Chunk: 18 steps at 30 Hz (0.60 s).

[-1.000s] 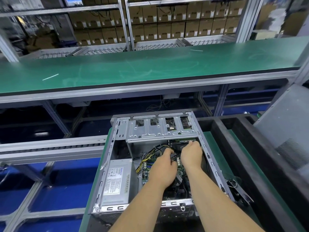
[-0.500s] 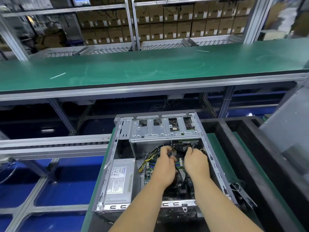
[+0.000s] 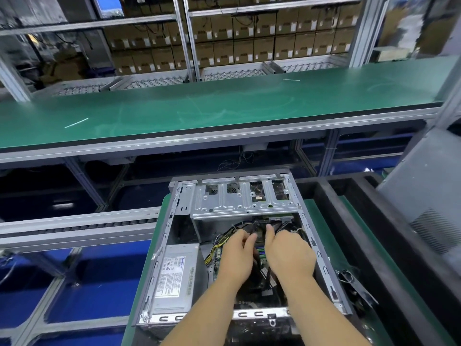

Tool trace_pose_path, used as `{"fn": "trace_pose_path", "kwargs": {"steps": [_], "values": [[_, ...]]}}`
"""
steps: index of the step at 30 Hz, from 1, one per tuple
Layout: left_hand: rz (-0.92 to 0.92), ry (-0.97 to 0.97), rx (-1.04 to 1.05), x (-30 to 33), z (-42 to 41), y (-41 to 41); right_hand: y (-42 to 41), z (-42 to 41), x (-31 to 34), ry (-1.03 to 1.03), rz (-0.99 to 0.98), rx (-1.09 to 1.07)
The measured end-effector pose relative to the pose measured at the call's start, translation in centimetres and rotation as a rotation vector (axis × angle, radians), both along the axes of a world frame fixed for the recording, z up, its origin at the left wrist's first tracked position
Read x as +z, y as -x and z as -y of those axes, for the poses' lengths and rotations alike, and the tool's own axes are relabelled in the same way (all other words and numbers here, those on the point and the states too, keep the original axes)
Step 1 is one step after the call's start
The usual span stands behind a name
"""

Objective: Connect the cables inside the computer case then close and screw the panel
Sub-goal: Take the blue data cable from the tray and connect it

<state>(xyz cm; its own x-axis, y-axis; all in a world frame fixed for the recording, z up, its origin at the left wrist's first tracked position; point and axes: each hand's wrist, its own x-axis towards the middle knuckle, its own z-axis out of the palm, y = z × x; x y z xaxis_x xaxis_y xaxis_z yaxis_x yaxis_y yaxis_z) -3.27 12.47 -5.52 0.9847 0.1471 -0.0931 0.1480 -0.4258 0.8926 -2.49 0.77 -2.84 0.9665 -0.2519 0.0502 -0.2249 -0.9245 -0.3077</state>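
The open computer case (image 3: pixel 321 255) lies on its side on a green mat, side panel off. Both my hands are inside it, just below the silver drive cage (image 3: pixel 239 203). My left hand (image 3: pixel 235 255) reaches up and right, its fingers closing on the black cables (image 3: pixel 255 224) between the hands. My right hand (image 3: pixel 289 253) sits close beside it, one finger raised against the same black cables and the others curled down among them. A bundle of yellow and black wires (image 3: pixel 217 243) runs left of my left hand. The motherboard (image 3: pixel 262 254) shows between the hands.
The power supply (image 3: pixel 172 275) fills the case's near-left corner. A grey side panel (image 3: pixel 429 201) leans at the right, behind black foam dividers (image 3: pixel 324 196). A long green workbench (image 3: pixel 224 108) runs across beyond, with a roller conveyor (image 3: pixel 74 226) to the left.
Both hands have stayed in the case and shifted slightly toward me from the drive cage's edge. They are closer together on the black cables. The view has tilted a little.
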Motion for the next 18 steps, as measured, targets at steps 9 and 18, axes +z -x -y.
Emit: {"fn": "trace_pose_path", "kwargs": {"steps": [9, 18], "values": [[0.050, 0.328, 0.087, 1.7, 0.5, 0.1, -0.5, -1.1, -0.2, -0.843, 0.172, 0.194], [0.328, 1.170, 0.249, 11.0, -2.7, -2.2, -1.2, 0.9, 0.3, -1.132, 0.291, -0.001]]}}
